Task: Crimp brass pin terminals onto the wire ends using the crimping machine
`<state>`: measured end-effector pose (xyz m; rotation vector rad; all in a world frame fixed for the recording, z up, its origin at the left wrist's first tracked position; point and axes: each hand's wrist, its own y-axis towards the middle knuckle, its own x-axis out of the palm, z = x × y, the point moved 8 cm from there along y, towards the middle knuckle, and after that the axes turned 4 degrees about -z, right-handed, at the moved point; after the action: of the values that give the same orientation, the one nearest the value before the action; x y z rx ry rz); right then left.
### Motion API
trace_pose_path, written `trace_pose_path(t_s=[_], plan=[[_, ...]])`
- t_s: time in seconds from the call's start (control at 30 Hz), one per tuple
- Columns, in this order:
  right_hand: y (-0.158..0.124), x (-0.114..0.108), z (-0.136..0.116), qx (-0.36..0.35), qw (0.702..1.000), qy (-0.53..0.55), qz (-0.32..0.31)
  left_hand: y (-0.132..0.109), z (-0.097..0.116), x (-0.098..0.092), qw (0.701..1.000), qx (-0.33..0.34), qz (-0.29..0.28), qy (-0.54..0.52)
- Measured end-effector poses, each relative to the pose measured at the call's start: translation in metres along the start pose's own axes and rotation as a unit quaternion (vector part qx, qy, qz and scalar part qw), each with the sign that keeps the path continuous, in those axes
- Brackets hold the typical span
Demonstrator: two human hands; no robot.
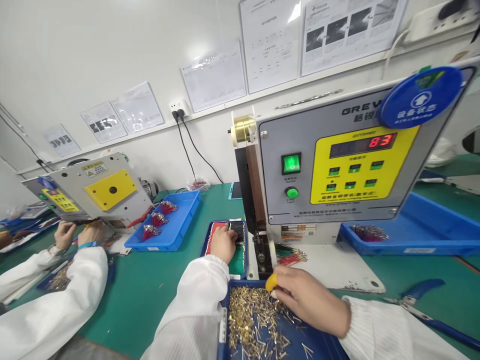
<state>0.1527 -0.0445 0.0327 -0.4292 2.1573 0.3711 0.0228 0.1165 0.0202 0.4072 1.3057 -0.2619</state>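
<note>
Just left hand (224, 244), right hand (309, 300), two trays (223, 325) beneath.

Crimper panel (277, 135): GREW brand, red LED display (363, 143) w/ 83.

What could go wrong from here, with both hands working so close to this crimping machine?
The left hand, in the wire tray beside the crimping head, might get pinched if the press cycles. The right hand, over loose brass terminals in a shallow blue tray, could knock some onto the bench.
</note>
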Motion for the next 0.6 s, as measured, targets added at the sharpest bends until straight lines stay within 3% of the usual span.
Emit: trace_pose_path(t_s=[0.33,0.6], plan=[[0.000,-0.009,0.006,-0.008,0.996,0.064,0.060,0.012,0.000,0.000,0.999,0.015,-0.048,0.007],[0.011,-0.028,-0.002,0.017,0.995,0.060,0.078,0.001,-0.004,0.002,1.000,-0.011,-0.017,-0.018]])
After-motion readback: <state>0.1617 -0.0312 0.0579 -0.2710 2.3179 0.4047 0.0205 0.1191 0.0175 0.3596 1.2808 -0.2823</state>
